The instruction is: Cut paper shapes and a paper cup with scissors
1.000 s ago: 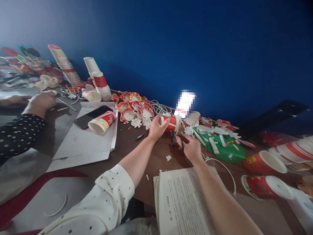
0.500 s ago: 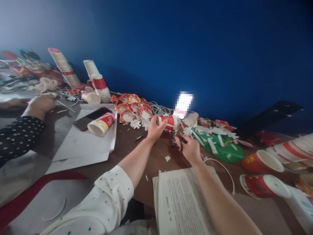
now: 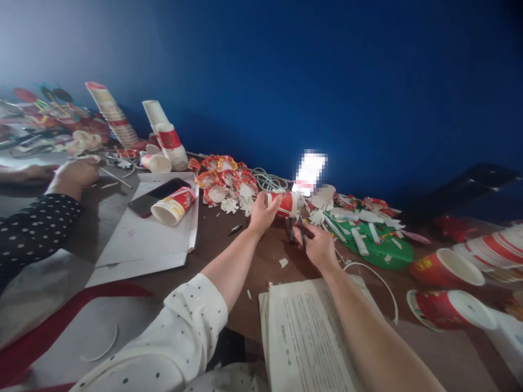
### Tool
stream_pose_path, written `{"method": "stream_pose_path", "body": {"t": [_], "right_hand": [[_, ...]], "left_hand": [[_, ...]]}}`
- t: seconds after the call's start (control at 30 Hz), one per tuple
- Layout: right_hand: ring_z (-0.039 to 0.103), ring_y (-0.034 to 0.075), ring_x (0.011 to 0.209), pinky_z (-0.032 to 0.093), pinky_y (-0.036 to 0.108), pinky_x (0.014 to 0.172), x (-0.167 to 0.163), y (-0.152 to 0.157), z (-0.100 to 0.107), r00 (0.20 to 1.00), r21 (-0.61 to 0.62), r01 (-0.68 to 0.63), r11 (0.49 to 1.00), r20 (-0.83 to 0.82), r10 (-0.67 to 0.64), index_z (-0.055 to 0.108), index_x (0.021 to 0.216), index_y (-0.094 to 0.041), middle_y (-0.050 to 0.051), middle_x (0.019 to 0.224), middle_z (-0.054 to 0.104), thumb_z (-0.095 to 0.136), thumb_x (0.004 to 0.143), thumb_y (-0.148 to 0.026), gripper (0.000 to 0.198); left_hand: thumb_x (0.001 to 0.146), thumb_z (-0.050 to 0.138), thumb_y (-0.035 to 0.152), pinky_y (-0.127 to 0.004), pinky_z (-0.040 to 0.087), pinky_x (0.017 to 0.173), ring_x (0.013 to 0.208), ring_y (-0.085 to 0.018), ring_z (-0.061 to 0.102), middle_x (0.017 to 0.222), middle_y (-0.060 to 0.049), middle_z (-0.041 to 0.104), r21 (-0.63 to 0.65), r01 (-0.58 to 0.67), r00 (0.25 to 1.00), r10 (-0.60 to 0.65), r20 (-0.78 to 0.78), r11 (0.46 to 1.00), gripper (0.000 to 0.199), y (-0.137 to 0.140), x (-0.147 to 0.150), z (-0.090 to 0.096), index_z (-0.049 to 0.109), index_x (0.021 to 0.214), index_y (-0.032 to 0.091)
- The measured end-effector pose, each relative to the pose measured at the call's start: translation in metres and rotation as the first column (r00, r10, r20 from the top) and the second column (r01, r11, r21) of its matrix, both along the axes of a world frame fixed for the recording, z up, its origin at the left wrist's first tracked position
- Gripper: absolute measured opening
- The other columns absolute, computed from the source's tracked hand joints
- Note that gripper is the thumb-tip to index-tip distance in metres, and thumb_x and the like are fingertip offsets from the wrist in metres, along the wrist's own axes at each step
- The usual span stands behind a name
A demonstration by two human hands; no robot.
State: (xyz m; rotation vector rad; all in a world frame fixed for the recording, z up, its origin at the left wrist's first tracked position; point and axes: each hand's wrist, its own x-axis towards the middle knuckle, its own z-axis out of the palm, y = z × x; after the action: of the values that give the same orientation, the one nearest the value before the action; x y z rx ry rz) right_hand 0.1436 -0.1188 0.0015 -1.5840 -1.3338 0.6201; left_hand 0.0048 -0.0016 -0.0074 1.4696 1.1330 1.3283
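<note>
A red and white paper cup [image 3: 288, 204] lies sideways in my left hand [image 3: 263, 212], its fingers wrapped round it. My right hand [image 3: 321, 245] is closed on the dark handles of a pair of scissors [image 3: 301, 237], just below the cup's right end. The blades are hard to make out against the cup. Behind my left hand is a heap of cut red and white cup pieces [image 3: 224, 182]. To the right of my right hand, paper scraps and strips lie on a green round sheet [image 3: 382, 253].
A booklet [image 3: 310, 332] lies at the front. On the left, a phone [image 3: 143, 204] and a cup [image 3: 174, 206] rest on a white box lid [image 3: 134, 245]. Stacked cups [image 3: 114, 117] stand at the back. More cups [image 3: 447, 267] lie right. A co-worker's hand [image 3: 77, 174] is at far left.
The whole view has shifted slightly, so things sit a little further right. My left hand still grips the cup, and the scissors remain in my right hand.
</note>
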Motion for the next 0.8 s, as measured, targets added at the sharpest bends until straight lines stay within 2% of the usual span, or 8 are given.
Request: {"method": "stream_pose_path", "body": {"t": [0.17,0.37,0.57,0.63,0.8], "right_hand": [[0.054,0.015,0.05,0.043,0.025,0.05,0.0028,0.0001,0.0005,1.0,0.009,0.022,1.0,-0.006,-0.022,0.076,0.091,-0.015,0.001,0.056,0.062,0.067,0.077,-0.052,0.041],[0.052,0.013,0.049,0.041,0.023,0.052,0.0016,-0.0014,0.0021,0.996,0.037,0.002,0.999,0.089,-0.006,0.072,0.077,-0.016,0.0,0.053,0.059,0.062,0.084,-0.049,0.035],[0.053,0.013,0.049,0.041,0.023,0.055,-0.0003,-0.0027,0.0048,0.984,0.062,-0.003,0.998,0.18,-0.008,0.067,0.07,-0.018,-0.001,0.052,0.059,0.058,0.087,-0.046,0.034],[0.053,0.013,0.048,0.04,0.023,0.053,-0.0001,-0.0029,0.0054,0.982,0.057,0.005,0.998,0.186,-0.016,0.068,0.071,-0.018,-0.002,0.05,0.058,0.058,0.087,-0.046,0.034],[0.056,0.015,0.05,0.043,0.024,0.055,0.001,-0.0028,0.004,0.979,0.033,0.01,0.999,0.203,-0.016,0.069,0.071,-0.017,0.001,0.053,0.061,0.06,0.085,-0.048,0.035]], "left_hand": [[0.081,0.065,0.047,-0.025,0.043,0.069,0.071,-0.013,0.055,0.076,0.001,0.058,0.059,0.049,0.998,-0.051,0.033,0.997,0.035,-0.0028,0.0023,0.0004,0.06,0.099,0.017],[0.081,0.065,0.045,-0.025,0.044,0.072,0.076,-0.014,0.057,0.08,-0.001,0.06,0.09,0.011,1.0,-0.011,-0.001,0.996,0.032,-0.0015,0.0022,-0.002,0.061,0.097,0.018],[0.082,0.064,0.046,-0.025,0.047,0.074,0.08,-0.014,0.06,0.087,-0.002,0.064,0.072,0.027,0.999,-0.029,0.033,0.997,0.035,-0.0022,0.0031,-0.0032,0.059,0.104,0.018],[0.083,0.063,0.05,-0.025,0.048,0.071,0.078,-0.014,0.06,0.089,-0.003,0.064,0.029,0.044,0.997,-0.045,0.057,0.999,0.041,-0.0033,0.0032,-0.0015,0.058,0.108,0.018],[0.081,0.054,0.067,-0.026,0.047,0.055,0.062,-0.013,0.059,0.093,-0.008,0.064,-0.203,0.087,0.99,-0.062,0.126,0.975,0.063,-0.0027,0.0023,0.0026,0.055,0.119,0.017]]}}
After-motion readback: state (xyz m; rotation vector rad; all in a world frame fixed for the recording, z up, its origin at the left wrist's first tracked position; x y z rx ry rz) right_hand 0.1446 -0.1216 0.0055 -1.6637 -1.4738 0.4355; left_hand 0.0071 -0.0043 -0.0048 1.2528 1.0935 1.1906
